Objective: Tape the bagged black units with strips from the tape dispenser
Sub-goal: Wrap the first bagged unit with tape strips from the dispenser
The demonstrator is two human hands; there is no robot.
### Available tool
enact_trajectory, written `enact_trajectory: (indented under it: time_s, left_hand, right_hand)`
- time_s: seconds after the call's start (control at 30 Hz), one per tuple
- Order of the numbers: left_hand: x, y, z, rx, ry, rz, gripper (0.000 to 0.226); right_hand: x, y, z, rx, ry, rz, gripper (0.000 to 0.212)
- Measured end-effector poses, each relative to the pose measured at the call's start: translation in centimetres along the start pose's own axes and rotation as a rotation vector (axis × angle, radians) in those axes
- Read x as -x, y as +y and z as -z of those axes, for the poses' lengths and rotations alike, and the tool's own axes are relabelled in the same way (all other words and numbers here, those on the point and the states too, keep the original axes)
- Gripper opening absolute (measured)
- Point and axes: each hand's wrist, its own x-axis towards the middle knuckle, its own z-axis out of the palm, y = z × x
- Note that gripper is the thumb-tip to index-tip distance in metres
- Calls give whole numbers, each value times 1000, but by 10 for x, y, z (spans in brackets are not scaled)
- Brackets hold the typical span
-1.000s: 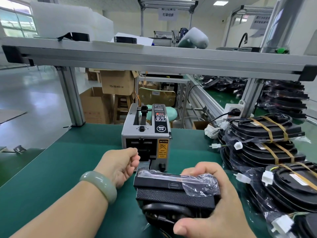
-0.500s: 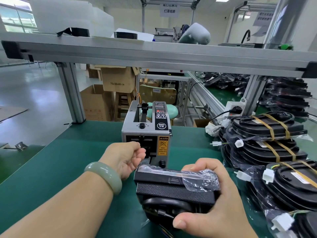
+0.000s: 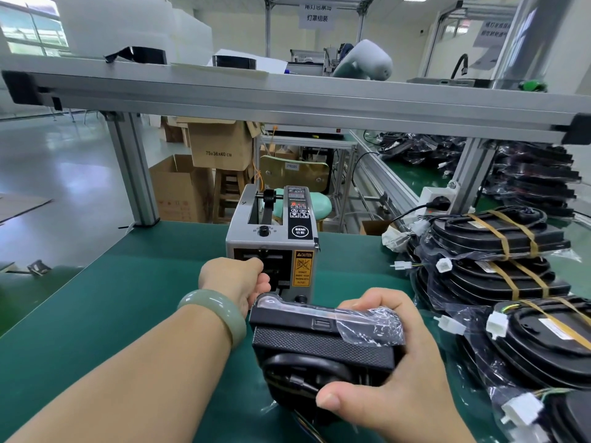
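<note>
Left hand (image 3: 235, 282): forearm extended from the near left across the green tabletop (image 3: 112, 298), a pale green bangle (image 3: 214, 311) on the wrist. The fingers are curled, with the tips at the outlet opening on the near face of the tape dispenser (image 3: 271, 241). Whether they pinch a strip cannot be determined.

Right hand (image 3: 393, 372): grips the bagged black unit (image 3: 319, 343) at its right end, with the fingers wrapped over the far edge and the thumb on the near side. The unit is held just near of the dispenser, with the clear bag bunched under the fingers.

Stacks of taped units (image 3: 499, 251) lie to the right.
</note>
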Motion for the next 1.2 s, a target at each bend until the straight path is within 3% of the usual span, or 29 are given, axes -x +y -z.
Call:
enact_trajectory:
  time_s: [0.17,0.33,0.47,0.6,0.67,0.73,0.83,0.93,1.2]
  left_hand:
    - [-1,-3,2,-3,3,-11,21]
    - [17,0,21,240,-73,24,18]
    - [61,12,47,175,-223,-157,13]
    - [105,18,51,-16,-331,-384,46]
    - [109,16,44,-64,-339,-437,43]
    - [106,14,38,-90,-348,-450,35]
    - [104,12,29,-130,-368,-477,39]
    - [106,7,26,-201,-381,-507,42]
    - [114,5,24,-181,-425,-393,56]
  right_hand:
    - [1,-3,-1,29,14,11,63]
    - [0,2,1,-45,55,-42,69]
    - [-2,8,-2,-62,186,-73,68]
    - [-2,9,-7,-27,232,-79,51]
    - [0,8,-10,-31,265,-73,45]
    - [-1,6,-11,-22,314,-68,42]
    - [-2,1,-11,-3,366,-48,15]
    - [-1,-2,-12,-58,367,-92,5]
    - [-4,-10,-9,-261,279,-208,21]
